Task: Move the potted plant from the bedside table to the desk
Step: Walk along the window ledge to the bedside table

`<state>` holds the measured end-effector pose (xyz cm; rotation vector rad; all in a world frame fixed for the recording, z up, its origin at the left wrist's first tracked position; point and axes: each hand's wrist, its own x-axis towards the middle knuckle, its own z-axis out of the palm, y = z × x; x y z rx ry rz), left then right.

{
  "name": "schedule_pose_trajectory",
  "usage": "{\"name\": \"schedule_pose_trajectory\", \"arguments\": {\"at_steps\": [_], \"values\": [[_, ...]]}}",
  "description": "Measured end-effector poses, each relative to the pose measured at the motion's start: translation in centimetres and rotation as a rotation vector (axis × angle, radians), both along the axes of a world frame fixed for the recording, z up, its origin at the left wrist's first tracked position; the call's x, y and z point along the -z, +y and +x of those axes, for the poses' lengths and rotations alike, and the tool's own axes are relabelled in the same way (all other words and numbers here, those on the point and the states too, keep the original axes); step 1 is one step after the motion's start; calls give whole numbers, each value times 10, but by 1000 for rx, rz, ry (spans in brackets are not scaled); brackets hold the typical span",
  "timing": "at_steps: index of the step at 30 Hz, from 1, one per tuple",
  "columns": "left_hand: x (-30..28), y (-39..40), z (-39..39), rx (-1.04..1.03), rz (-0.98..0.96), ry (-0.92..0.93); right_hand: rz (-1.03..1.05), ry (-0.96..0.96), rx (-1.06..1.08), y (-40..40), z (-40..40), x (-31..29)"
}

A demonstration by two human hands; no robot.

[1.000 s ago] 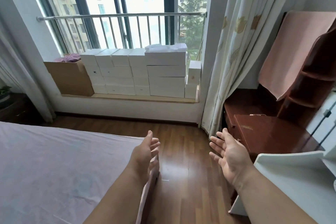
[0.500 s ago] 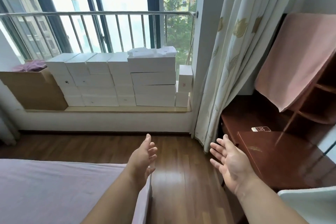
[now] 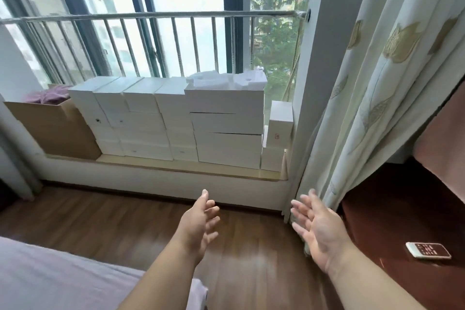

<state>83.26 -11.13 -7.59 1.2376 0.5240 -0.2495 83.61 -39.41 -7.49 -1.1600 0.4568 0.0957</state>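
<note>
Both my hands are held out in front of me above the wooden floor, palms facing each other, fingers spread, holding nothing. My left hand [image 3: 200, 226] is at centre and my right hand [image 3: 318, 228] is a little to its right, close to the curtain. The dark reddish-brown desk [image 3: 392, 211] shows at the right edge with a white remote control [image 3: 428, 250] lying on it. No potted plant and no bedside table are in view.
Stacked white boxes [image 3: 201, 118] and a cardboard box [image 3: 50, 131] fill the window sill behind a metal railing [image 3: 161, 15]. A pale patterned curtain [image 3: 372, 88] hangs between window and desk. The bed [image 3: 63, 277] with a lilac sheet fills the lower left. Pink cloth [image 3: 442, 141] hangs above the desk.
The view has swung right and closer to the window; the bedside table and plant at the far left have left the view. Both hands stay open and raised.
</note>
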Motion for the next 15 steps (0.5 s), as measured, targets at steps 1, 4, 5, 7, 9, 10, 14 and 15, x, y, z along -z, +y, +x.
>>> {"name": "schedule_pose_trajectory", "arguments": {"at_steps": [1,4,5,7,9,10,14,15], "values": [[-1,1,21,-17,4,2,4,6,-16,3,28,-2],[-7,7,66,-58,40,37,2,34,-30,12,89,-9],[-9,11,81,-68,35,44,4,44,-46,17,108,-11],[-12,23,110,-103,4,40,-1,58,-78,27,145,-15],[-13,39,142,-138,-28,6,-11,50,-100,37,183,-15],[-12,48,162,-162,-32,-13,-24,40,-108,43,205,-15],[0,75,236,-200,1,-26,-40,35,-116,68,282,-12],[2,82,256,-210,2,-20,-29,37,-119,76,303,-11]]}}
